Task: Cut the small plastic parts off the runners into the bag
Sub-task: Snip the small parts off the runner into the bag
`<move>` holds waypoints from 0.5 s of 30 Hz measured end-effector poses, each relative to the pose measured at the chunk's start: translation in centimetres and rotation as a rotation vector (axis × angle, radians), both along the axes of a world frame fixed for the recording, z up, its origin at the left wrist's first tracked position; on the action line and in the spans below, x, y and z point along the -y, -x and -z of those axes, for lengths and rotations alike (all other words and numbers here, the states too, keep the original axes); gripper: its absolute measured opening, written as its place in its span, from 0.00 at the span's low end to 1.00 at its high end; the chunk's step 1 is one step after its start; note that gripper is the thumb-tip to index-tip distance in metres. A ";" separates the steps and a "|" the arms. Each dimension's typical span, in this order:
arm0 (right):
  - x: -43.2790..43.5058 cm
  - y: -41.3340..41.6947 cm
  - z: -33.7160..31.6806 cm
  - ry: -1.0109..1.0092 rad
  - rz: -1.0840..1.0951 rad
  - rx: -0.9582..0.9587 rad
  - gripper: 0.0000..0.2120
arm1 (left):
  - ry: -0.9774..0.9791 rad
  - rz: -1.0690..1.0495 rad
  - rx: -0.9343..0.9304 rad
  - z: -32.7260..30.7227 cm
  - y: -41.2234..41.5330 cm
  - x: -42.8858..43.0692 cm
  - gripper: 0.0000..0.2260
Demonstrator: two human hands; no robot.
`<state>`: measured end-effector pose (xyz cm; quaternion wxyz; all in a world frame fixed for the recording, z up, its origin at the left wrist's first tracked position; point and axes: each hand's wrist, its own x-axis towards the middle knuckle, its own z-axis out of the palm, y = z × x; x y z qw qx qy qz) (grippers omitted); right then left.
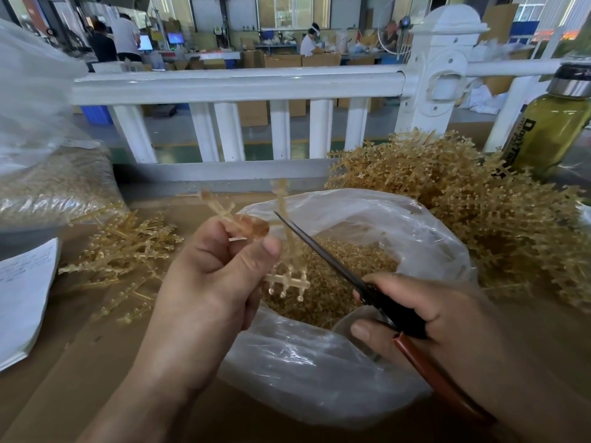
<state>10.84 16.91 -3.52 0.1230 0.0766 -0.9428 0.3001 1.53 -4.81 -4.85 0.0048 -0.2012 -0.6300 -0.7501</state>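
Pinching runner (287, 279) over bag (351, 203), right hand (447, 314) gripping scissors (319, 251), bottle (550, 129) lettered "Don…"

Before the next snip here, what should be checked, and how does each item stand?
1. Grip: the left hand pinches the runner: ok.
2. Drop zone: the runner hangs over the open bag: ok.
3. Tool: the right hand holds the scissors, blade crossing the runner: ok.
4. Work left: parts remain on the runner's lower end: ok.
5. Safety: left fingers clear of the blade tip: cannot tell, they look close.
6. Blades open for the cut: cannot tell.
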 end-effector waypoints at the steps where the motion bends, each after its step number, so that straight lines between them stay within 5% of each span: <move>1: 0.0 0.1 0.1 0.010 0.002 -0.003 0.18 | 0.014 -0.016 -0.018 0.0 -0.1 -0.1 0.13; 10: 0.0 0.2 0.5 0.050 -0.011 0.027 0.19 | 0.001 -0.101 -0.088 0.6 0.0 -0.2 0.12; 15: 0.2 0.1 0.5 0.054 -0.002 0.032 0.18 | -0.096 0.016 -0.051 0.7 -0.1 -0.7 0.09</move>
